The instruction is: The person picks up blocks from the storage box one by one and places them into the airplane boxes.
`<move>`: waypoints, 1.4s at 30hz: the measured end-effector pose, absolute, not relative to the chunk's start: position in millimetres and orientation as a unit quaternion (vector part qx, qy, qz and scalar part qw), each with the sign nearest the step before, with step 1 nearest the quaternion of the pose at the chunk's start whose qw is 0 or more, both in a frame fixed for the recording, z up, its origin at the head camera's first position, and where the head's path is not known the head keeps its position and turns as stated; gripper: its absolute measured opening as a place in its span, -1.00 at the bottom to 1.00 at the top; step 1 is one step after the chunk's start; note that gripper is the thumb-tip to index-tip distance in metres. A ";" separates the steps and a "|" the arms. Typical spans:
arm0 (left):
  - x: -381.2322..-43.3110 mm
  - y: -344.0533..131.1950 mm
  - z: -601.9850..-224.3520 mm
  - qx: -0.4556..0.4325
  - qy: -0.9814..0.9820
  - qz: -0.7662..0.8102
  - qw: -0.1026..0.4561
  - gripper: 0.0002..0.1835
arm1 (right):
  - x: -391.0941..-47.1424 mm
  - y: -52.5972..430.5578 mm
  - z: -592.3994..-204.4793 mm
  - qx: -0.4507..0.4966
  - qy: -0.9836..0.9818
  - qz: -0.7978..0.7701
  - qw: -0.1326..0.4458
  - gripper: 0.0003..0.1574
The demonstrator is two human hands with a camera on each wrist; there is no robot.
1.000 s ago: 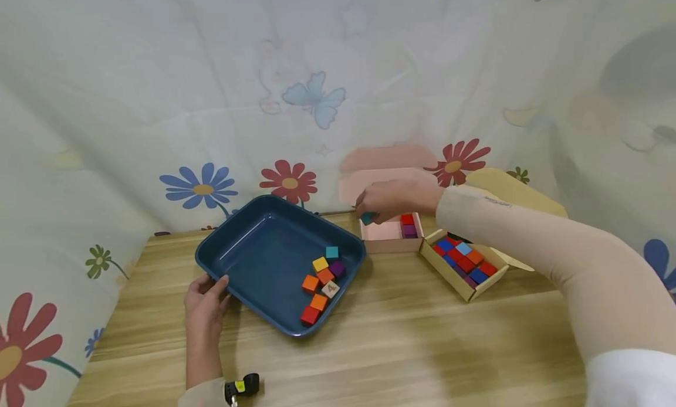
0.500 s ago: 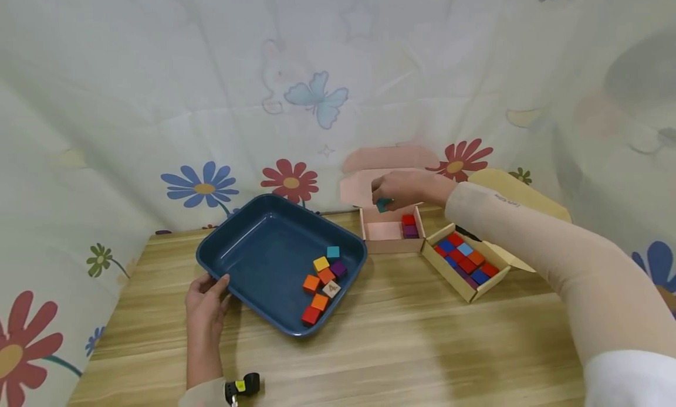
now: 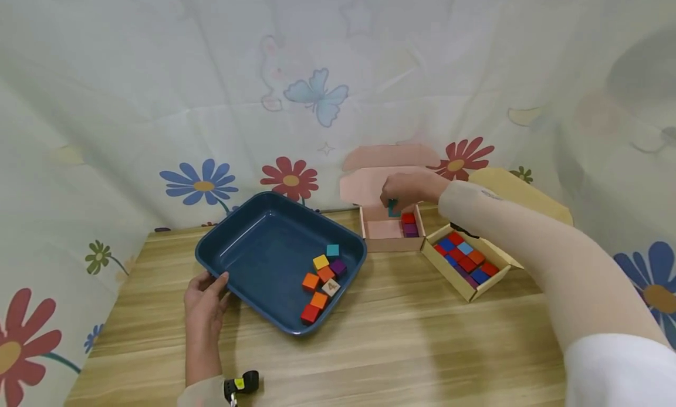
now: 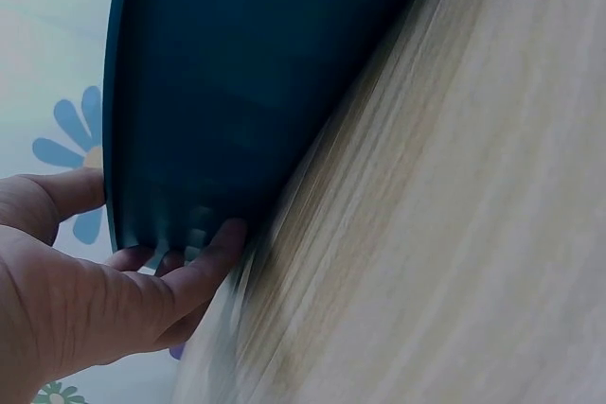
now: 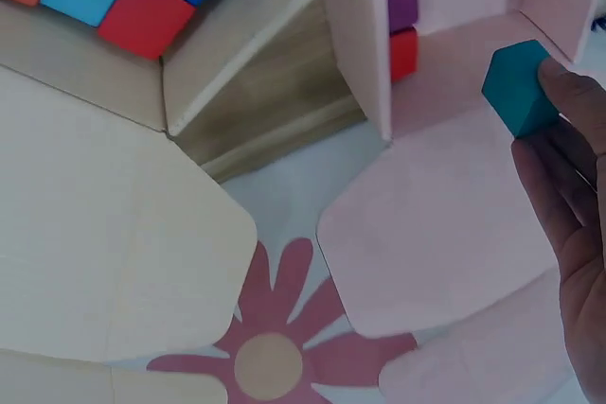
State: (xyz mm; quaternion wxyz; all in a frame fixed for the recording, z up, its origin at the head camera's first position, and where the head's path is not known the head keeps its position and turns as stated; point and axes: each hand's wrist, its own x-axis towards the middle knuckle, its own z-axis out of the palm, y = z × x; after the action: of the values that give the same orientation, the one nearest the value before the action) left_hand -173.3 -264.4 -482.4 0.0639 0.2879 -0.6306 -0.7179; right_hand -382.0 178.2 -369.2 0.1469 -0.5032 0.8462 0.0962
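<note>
Pinching the teal cube: the right hand point(image 3: 409, 188) has thumb and fingers clamped on the teal cube point(image 5: 518, 87), which is at the far side of the pink box point(image 3: 393, 244), near the red cube point(image 3: 408, 218).
Pink box: a column of cubes lies along its right wall, red at the far end and purple ones nearer; pink floor shows to the left of them, and the lid stands raised at the far side.
Blue tray: the left hand point(image 3: 205, 304) grips the near left corner of the blue tray point(image 3: 253, 243), thumb at the rim and fingers against the outside (probably just to steady it).
Loose cubes: a mixed group of loose cubes point(image 3: 319, 300), one plain wood with a 4, sits at the right side of the tray.
Tan box: just right of the pink one on the table point(image 3: 369, 348), the tan box point(image 3: 448, 275) holds rows of red, blue, orange and purple cubes.
Step in hand: placing the teal cube, it seems; whether it touches the box wall I cannot tell.
Next move: likely calls for lowering it squarely beside the column, then parting the fingers without nudging the red cube.
</note>
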 end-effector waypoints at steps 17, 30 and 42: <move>-170.6 -262.1 -478.3 0.272 -0.625 -0.727 0.081 -0.26 | -374.6 176.9 -416.8 -0.523 0.809 0.117 0.239 -0.81; -167.7 -264.7 -481.6 0.264 -0.623 -0.732 0.087 -0.28 | -361.2 170.9 -413.1 -0.489 0.826 0.112 0.258 -0.64; -170.6 -264.9 -490.9 0.261 -0.624 -0.732 0.083 -0.26 | -357.9 175.7 -423.7 -0.510 0.827 0.091 0.219 -0.68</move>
State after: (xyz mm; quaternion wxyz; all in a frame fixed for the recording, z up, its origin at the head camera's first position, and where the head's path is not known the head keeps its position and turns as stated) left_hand -170.6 -264.9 -490.9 0.0831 0.2615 -0.6237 -0.7319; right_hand -357.9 175.7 -423.7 0.2194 -0.5099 0.8268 0.0910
